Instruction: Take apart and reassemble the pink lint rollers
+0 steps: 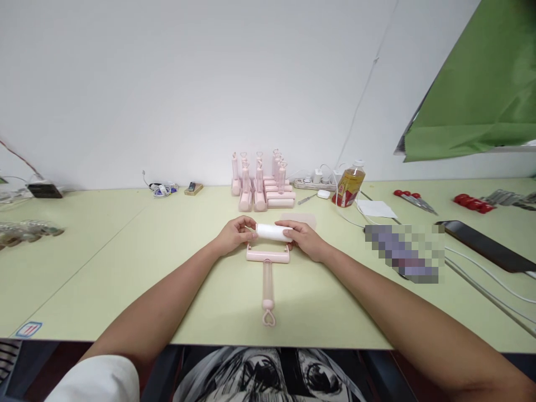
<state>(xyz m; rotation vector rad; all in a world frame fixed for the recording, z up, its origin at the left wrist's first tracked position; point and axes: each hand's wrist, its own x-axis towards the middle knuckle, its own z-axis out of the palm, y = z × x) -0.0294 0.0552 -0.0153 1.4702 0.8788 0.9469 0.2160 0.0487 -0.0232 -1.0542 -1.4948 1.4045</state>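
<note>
A pink lint-roller frame (267, 255) lies flat on the pale green table (125, 268), its long handle (267, 287) pointing toward me and ending in a heart-shaped loop. A white roll (273, 232) sits across the frame's head. My left hand (234, 234) grips the roll's left end with curled fingers. My right hand (305, 238) holds its right end the same way. Both forearms rest on the table.
Several finished pink rollers (262, 184) stand and lie at the back. Beside them are a power strip (314, 181), a bottle of amber liquid (349, 184), a white sheet (377, 209), red-handled scissors (414, 200), cables and a dark tablet (481, 245) to the right.
</note>
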